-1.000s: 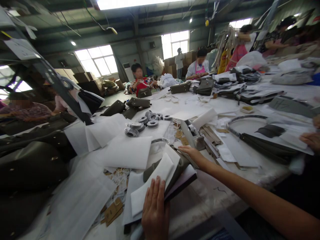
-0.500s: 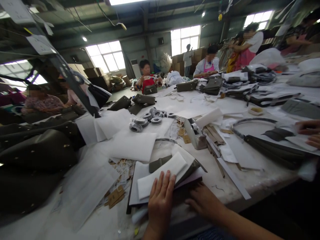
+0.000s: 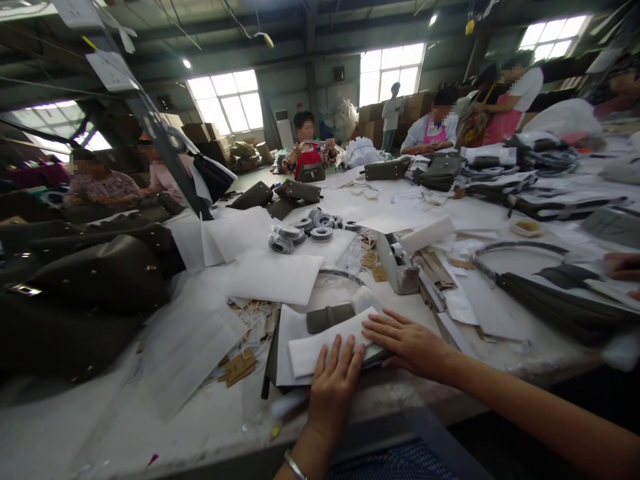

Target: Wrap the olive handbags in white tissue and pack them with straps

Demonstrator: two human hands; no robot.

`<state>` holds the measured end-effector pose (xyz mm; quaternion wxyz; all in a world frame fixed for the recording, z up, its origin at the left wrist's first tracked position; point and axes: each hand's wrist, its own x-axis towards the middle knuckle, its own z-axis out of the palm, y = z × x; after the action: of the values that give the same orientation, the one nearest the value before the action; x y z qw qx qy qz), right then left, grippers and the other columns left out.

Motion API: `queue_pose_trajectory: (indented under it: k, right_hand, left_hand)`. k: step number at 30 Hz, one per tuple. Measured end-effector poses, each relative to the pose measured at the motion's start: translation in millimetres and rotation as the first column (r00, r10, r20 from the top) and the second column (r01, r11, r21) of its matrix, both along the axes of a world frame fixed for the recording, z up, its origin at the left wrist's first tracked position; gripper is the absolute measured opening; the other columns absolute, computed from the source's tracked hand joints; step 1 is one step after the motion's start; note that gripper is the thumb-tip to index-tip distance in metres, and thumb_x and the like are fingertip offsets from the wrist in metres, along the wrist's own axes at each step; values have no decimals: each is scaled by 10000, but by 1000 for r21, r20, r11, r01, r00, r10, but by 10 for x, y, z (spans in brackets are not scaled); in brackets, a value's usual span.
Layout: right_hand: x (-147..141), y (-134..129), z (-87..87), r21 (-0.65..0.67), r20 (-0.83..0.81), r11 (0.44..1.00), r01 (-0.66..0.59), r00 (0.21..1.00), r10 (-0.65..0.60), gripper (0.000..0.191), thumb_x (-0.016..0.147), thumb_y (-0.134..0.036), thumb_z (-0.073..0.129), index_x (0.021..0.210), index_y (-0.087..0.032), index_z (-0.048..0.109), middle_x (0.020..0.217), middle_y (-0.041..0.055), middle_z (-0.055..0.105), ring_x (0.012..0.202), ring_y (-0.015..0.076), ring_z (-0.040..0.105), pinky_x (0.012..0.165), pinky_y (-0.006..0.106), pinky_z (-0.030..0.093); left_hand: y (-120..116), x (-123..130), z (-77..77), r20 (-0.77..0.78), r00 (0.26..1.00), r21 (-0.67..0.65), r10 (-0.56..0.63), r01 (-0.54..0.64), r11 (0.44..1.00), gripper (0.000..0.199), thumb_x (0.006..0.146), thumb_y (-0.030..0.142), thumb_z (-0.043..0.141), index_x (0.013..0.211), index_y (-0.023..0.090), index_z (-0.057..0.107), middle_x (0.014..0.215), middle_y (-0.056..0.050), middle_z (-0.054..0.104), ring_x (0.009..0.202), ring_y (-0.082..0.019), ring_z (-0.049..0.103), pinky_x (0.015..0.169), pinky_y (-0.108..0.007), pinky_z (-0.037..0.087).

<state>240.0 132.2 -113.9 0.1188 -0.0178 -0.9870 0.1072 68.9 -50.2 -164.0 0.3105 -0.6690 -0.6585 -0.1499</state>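
A folded strip of white foam sheet (image 3: 317, 355) lies across a dark olive bag (image 3: 271, 363) at the table's front edge. My left hand (image 3: 336, 380) rests on the strip's lower edge, fingers stretched out. Flat on the strip's right end and the bag's right side lies my right hand (image 3: 407, 343), its fingers also extended. Just above the strip shows an olive flap or strap (image 3: 330, 318), with white sheeting around it. Behind the bag curves a wrapped handle (image 3: 345, 275). The bag's lower part is hidden by my hands and the foam.
Dark bags (image 3: 100, 293) are heaped at left. Brown tags (image 3: 240, 367) and white foam sheets (image 3: 275, 279) lie nearby. Wrapped rolls (image 3: 320, 233) sit behind, with a grey metal box (image 3: 397, 267) to their right. A co-worker's hand (image 3: 623, 265) is at the right edge; several people work beyond.
My right hand has come up from the bag's lower right edge onto the foam strip. The bag's right side now lies flatter. My left hand stays on the strip; the view has shifted slightly.
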Motion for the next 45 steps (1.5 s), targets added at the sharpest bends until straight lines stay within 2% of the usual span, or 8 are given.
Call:
queue_pose_trajectory:
  k: [4, 8, 15, 23, 28, 32, 39, 45]
  right_hand:
    - [53, -48, -181, -52, 27, 997, 62, 998, -60, 622, 906, -215, 624, 1497, -217, 428, 1510, 88, 473, 1423, 274, 401, 1181, 473, 345]
    - [-51, -40, 64, -159, 6, 984, 77, 997, -78, 447, 928, -379, 614, 1359, -258, 601, 1359, 73, 633, 1284, 265, 566, 1156, 452, 367]
    - [-1153, 531, 293, -145, 164, 871, 470, 879, -447, 264, 937, -368, 577, 1080, -204, 727, 1072, 115, 748, 1031, 259, 691, 910, 348, 505]
    - [-1726, 768, -25, -34, 368, 798, 602, 750, -550, 252, 719, -292, 772, 867, -94, 723, 1059, 255, 717, 1055, 398, 675, 833, 438, 506]
    - [-1710, 949, -74, -134, 443, 749, 649, 716, -540, 204, 662, -311, 764, 632, -145, 649, 832, 188, 730, 899, 393, 705, 710, 428, 507]
    - [-1682, 1044, -86, -374, 400, 715, 591, 798, -451, 205, 645, -295, 753, 584, -170, 602, 649, 67, 690, 747, 277, 696, 667, 340, 496]
    - [-1368, 968, 175, -757, 119, 579, 302, 936, -332, 392, 710, -496, 728, 900, -155, 686, 881, 73, 765, 867, 226, 715, 750, 296, 553]
    - [-916, 667, 343, -774, -30, 617, 141, 966, -257, 329, 796, -453, 682, 881, -147, 767, 864, 55, 775, 857, 243, 727, 795, 323, 569]
  left_hand:
    - [17, 41, 3, 16, 1000, -21, 24, -24, 1000, 429, 1032, 252, 314, 1430, 271, 473, 1483, 36, 508, 1344, -236, 504, 1034, -444, 527]
    - [21, 75, 1, 17, 999, 12, 40, -40, 999, 432, 1036, 315, 286, 1429, 301, 467, 1476, 59, 518, 1327, -219, 519, 1008, -437, 541]
    - [82, 65, -96, -18, 999, 209, 43, -39, 977, 347, 994, 352, 444, 1301, 346, 606, 1480, 66, 506, 1244, -200, 593, 981, -380, 536]
    - [349, 51, -366, 49, 999, 650, 20, -47, 759, 146, 904, 329, 620, 866, 348, 759, 1092, 95, 754, 972, -181, 726, 1195, -412, 340]
    - [304, 65, -276, 54, 997, 605, 49, -71, 793, 124, 899, 348, 634, 903, 369, 756, 1189, 113, 709, 1036, -174, 707, 1158, -385, 396]
    - [134, 56, -112, 70, 996, 399, 58, -81, 913, 232, 970, 346, 517, 1084, 378, 716, 1327, 123, 630, 1152, -165, 656, 1002, -352, 536]
    - [-38, -14, -50, 48, 998, 106, 40, -45, 993, 367, 1014, 339, 396, 1346, 354, 553, 1464, 95, 510, 1289, -195, 560, 973, -390, 560]
    - [-25, -43, -48, 58, 998, 48, 38, -40, 998, 393, 1024, 342, 361, 1390, 346, 504, 1476, 91, 496, 1317, -202, 533, 1009, -405, 542]
